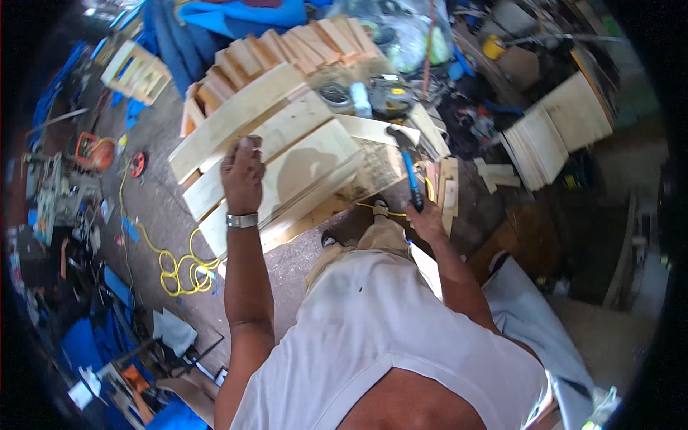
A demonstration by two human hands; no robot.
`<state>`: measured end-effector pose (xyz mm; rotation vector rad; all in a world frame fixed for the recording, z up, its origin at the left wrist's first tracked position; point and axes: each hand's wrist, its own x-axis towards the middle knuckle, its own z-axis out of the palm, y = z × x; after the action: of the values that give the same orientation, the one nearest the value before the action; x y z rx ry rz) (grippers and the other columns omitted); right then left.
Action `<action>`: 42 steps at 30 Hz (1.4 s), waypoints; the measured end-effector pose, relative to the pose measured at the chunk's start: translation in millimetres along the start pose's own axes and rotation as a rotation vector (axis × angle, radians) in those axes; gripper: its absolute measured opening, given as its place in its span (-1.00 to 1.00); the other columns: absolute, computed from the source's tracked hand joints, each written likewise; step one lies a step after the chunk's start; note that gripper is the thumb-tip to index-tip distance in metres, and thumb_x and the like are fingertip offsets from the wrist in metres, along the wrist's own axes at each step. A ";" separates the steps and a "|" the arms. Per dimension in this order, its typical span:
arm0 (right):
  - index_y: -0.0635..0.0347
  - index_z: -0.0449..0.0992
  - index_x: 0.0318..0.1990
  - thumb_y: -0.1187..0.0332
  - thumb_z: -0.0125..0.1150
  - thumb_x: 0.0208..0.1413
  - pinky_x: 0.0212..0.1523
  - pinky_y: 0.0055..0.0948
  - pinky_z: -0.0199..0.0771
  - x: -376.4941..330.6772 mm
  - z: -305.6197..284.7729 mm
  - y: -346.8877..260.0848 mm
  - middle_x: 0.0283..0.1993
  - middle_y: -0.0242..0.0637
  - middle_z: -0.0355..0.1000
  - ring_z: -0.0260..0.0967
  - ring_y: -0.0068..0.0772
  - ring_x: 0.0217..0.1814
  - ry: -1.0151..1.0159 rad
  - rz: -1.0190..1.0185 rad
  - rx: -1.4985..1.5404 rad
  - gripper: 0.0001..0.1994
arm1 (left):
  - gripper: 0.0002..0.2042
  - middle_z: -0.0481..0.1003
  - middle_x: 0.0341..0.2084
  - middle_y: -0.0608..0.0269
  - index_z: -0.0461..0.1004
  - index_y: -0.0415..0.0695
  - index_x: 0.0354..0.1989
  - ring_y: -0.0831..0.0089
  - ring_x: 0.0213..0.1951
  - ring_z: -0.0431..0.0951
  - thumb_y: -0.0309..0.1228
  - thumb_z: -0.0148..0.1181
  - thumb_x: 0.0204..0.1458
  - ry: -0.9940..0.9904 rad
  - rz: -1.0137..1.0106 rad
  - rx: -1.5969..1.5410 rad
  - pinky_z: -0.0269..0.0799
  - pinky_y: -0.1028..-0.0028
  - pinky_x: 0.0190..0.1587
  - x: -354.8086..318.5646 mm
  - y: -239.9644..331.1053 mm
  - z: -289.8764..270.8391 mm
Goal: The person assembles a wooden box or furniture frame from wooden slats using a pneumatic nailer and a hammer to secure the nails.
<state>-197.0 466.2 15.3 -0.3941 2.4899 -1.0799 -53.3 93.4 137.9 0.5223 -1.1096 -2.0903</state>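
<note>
My right hand point(428, 218) is wrapped round the lower end of a claw hammer point(408, 166) with a blue and black handle. Its dark head points up, away from me, beside the right end of the wooden boards. Over the left part of a slatted panel of pale boards point(308, 159) is my left hand point(244, 172), its fingers curled together. Whatever those fingers may hold is too small to make out. The panel's boards lie side by side at a slant, with narrow gaps between them. A shadow falls across the nearest board.
Behind the panel stands a row of short wooden pieces point(315, 43). A roll of tape point(335, 94) and a dark tool case point(390, 95) lie on the bench's far side. Yellow cord point(172, 272) coils on the floor at left. Stacked panels point(537, 147) stand at right.
</note>
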 end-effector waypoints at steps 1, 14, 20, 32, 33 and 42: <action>0.23 0.50 0.00 0.05 0.25 0.11 -0.15 -0.10 0.54 2.7 9.2 22.3 -0.28 0.03 0.55 0.57 0.04 -0.21 -0.051 0.073 -0.198 -0.55 | -0.82 0.46 -0.46 0.41 0.54 -0.18 -0.20 0.81 -0.60 0.17 -0.34 0.07 0.30 0.019 0.019 0.158 0.02 0.71 -0.62 4.2 3.0 3.3; 0.14 0.39 0.18 -0.09 0.32 0.03 0.20 0.02 0.34 145.2 107.5 141.3 0.02 0.10 0.48 0.45 0.14 0.06 0.279 -0.186 -0.420 -0.34 | -0.74 0.38 -0.54 0.43 0.47 -0.20 -0.35 0.68 -0.51 0.26 -0.31 0.00 0.33 0.288 0.272 0.752 0.19 0.63 -0.42 106.3 -68.5 -24.1; 0.43 0.46 0.03 0.03 0.36 0.04 -0.07 -0.11 0.48 313.6 69.7 205.0 0.00 0.14 0.47 0.47 0.00 -0.03 0.331 0.504 0.595 -0.40 | -0.77 0.33 -0.59 0.48 0.45 -0.09 -0.38 0.75 -0.63 0.16 -0.31 0.01 0.33 0.484 0.250 0.772 0.05 0.66 -0.62 115.7 -83.6 -24.4; 0.40 0.42 0.09 0.22 0.12 0.26 0.01 -0.24 0.49 356.7 52.2 208.4 -0.09 -0.09 0.51 0.50 -0.09 -0.06 -0.373 0.219 1.018 -0.59 | -0.74 0.43 -0.56 0.44 0.47 -0.19 -0.35 0.77 -0.59 0.25 -0.31 0.00 0.34 0.519 0.248 0.933 0.14 0.69 -0.56 117.8 -84.2 -14.5; 0.40 0.42 0.09 0.22 0.12 0.26 0.01 -0.24 0.49 358.7 61.8 190.4 -0.09 -0.09 0.51 0.50 -0.09 -0.06 -0.418 0.226 1.015 -0.59 | -0.74 0.43 -0.57 0.45 0.48 -0.19 -0.35 0.77 -0.60 0.25 -0.31 0.00 0.33 0.529 0.289 0.940 0.14 0.68 -0.56 107.0 -78.1 -24.2; 0.26 0.29 0.16 -0.03 0.44 -0.07 0.03 0.05 0.46 365.9 100.1 192.7 -0.02 0.12 0.49 0.44 0.23 0.05 -0.261 0.164 -0.694 -0.25 | -0.78 0.40 -0.58 0.46 0.48 -0.19 -0.34 0.76 -0.56 0.25 -0.34 0.05 0.31 0.554 0.341 0.838 0.18 0.67 -0.52 113.3 -91.3 -11.5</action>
<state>-492.2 382.9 -279.6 -0.4717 2.5280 -0.0616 -158.2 38.4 52.6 1.1237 -1.5523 -1.0177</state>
